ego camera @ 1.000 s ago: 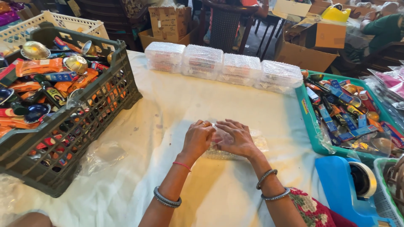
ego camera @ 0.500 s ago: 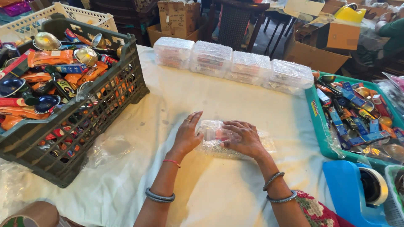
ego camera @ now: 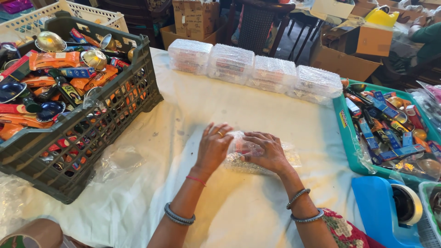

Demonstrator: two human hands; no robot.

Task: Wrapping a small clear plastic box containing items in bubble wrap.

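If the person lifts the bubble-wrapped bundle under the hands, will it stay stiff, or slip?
The bundle probably keeps its shape, since both hands, left hand and right hand, press on it without flattening it. The clear wrap looks smooth, so it may slip a little. Its loose right edge likely flops.

My two forearms are bare, no sleeves to the elbow. Left hand (ego camera: 213,148): ring on one finger, thin red thread at the wrist, grey metal bangle further up the forearm. Right hand (ego camera: 268,154): two grey metal bangles, one beaded, one thicker. At 5 o'clock, a bit of my red patterned garment with green and white print.
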